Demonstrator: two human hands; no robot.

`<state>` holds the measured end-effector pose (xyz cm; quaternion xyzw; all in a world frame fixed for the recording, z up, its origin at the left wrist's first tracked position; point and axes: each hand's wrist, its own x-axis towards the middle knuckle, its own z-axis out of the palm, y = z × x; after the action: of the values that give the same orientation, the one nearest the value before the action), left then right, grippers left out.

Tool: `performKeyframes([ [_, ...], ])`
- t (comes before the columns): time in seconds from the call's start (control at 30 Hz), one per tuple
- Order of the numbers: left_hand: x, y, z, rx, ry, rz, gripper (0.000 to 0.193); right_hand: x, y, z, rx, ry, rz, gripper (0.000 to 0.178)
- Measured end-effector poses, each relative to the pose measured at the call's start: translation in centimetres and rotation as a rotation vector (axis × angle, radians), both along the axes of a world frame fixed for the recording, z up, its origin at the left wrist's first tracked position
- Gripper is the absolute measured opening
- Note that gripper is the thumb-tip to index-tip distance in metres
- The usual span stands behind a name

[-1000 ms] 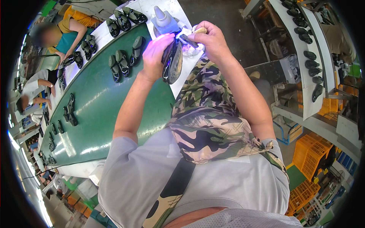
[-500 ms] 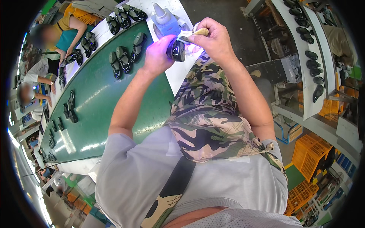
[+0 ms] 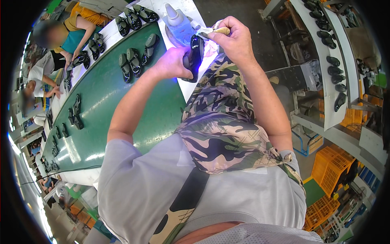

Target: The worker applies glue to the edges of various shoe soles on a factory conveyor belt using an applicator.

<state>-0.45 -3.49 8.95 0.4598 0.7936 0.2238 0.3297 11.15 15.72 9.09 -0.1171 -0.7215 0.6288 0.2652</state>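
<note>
A glossy black shoe [image 3: 196,57] is gripped in my left hand [image 3: 172,64], tilted upright with bluish light shining on it. My right hand [image 3: 235,40] pinches a small tan-handled tool [image 3: 222,30] with something white around its front part. The tool's dark tip is close to the shoe's upper end; whether they touch I cannot tell. Just beyond the shoe stands a translucent blue squeeze bottle [image 3: 179,29] with a pointed nozzle. Crumpled white material [image 3: 211,48] lies beside the shoe, on the white board.
A green conveyor belt [image 3: 109,110] on my left carries several black shoes [image 3: 133,61]. More shoes [image 3: 132,19] line its white edge, where co-workers [image 3: 77,30] handle some. To the right are a white rack [image 3: 330,110] of shoes and orange crates [image 3: 331,162].
My left hand has turned the shoe more upright and lowered it slightly, showing more of its length. My right hand has moved slightly right with the tool.
</note>
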Motion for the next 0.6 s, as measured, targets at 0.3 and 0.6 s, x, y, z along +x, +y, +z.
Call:
performKeyframes([
  [0.3,-0.8,-0.6,-1.2,0.067,-0.219,-0.084,0.066,0.1,0.2,0.3,0.181,0.020,-0.046,0.017],
  [0.6,-1.3,-1.1,-3.4,0.125,-0.704,0.035,0.069,0.3,-0.4,-0.6,0.166,0.059,0.047,0.017],
])
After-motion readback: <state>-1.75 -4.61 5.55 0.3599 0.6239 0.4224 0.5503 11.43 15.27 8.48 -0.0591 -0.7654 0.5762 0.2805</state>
